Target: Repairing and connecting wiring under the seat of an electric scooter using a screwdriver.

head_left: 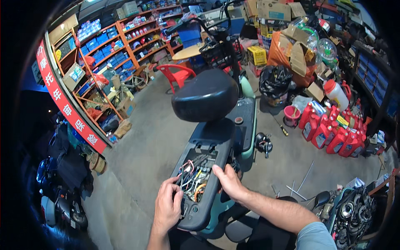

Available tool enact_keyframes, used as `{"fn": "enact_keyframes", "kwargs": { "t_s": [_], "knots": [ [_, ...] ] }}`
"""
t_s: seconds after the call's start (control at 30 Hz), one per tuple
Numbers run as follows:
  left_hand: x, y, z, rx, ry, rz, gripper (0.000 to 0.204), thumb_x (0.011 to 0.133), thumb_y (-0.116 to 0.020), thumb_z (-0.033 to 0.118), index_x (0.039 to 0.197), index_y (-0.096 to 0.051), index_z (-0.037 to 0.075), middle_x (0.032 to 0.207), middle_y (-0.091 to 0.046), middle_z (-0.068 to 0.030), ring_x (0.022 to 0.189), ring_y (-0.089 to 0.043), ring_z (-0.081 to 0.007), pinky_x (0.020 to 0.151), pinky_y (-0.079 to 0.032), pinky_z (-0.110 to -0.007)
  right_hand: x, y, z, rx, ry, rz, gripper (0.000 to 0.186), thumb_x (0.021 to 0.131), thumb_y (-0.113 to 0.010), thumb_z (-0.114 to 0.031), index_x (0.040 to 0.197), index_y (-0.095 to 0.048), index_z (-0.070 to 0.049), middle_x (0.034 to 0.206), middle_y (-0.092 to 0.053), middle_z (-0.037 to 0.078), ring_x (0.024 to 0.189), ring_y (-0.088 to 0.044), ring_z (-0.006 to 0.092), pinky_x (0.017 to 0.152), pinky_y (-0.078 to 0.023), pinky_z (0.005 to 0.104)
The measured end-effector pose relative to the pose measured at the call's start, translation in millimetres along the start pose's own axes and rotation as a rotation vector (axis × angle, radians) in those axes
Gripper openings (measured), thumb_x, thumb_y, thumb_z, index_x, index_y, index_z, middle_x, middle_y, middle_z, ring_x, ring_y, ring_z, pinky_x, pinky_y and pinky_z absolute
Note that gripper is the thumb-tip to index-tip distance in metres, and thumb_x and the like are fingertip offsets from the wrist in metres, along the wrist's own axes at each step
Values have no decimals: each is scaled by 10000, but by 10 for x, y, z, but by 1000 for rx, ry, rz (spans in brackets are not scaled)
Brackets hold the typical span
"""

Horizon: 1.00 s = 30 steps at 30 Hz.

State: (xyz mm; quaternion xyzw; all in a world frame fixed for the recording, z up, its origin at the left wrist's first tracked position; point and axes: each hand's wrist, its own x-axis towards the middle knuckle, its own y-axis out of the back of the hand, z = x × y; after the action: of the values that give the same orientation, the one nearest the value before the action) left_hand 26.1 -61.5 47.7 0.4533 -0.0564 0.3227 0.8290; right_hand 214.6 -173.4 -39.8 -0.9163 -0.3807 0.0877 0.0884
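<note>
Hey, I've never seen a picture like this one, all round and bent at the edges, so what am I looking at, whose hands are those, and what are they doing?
This is one picture from a wide fisheye camera worn on a person's head, looking down at their own hands. That lens bends straight lines near the rim.

No machine arm is here, only two bare hands. They work at an electric scooter whose black seat is tipped up. Under it is an open compartment full of coloured wires. The left hand has its fingers at the near left edge of that compartment, in among the wires. The right hand rests on its right edge. Neither hand holds a tool.

Around it is a workshop: red jugs on the concrete floor at right, a black rubbish bag, a red plastic chair, and shelves of boxes behind.
</note>
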Motion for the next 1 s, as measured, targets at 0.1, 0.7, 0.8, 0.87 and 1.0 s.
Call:
{"fn": "enact_keyframes", "kwargs": {
  "t_s": [0.1,0.7,0.8,0.87,1.0],
  "knots": [
    [0,-3,-45,-4,-8,-11,91,894,-636,37,926,-562,-7,1254,-628,-216,1129,-609,-377,985,-467,-438,0,-7,-21,5,-14,-19,500,1018,-549,-443,1131,-483,40,891,-625,109,708,-644,158,515,-523,300],
    [-6,12,-72,7,-23,-9,82,910,-622,40,929,-560,-10,1238,-623,-223,1129,-617,-350,971,-471,-410,-4,-8,-26,-7,-48,-44,538,1022,-537,-484,1125,-467,40,920,-599,117,734,-638,160,516,-526,292],
    [-21,18,-47,5,-6,-21,96,903,-635,39,937,-557,-4,1260,-624,-217,1146,-606,-373,998,-460,-439,-11,-3,-1,5,-48,-48,538,1022,-536,-488,1123,-467,36,921,-599,115,736,-637,157,518,-527,292],
    [-23,21,-30,7,0,-23,95,902,-636,39,938,-559,-5,1263,-623,-217,1147,-605,-373,998,-460,-438,-19,-3,9,7,-43,-39,508,1030,-529,-477,1129,-472,19,907,-619,102,702,-639,141,501,-519,280],
    [-9,10,-31,6,-4,-31,98,901,-640,45,938,-564,-3,1274,-620,-212,1144,-604,-371,993,-461,-437,-19,7,5,6,-52,-25,479,1041,-516,-465,1140,-478,2,881,-641,83,659,-641,127,483,-510,268]
  ]
}}
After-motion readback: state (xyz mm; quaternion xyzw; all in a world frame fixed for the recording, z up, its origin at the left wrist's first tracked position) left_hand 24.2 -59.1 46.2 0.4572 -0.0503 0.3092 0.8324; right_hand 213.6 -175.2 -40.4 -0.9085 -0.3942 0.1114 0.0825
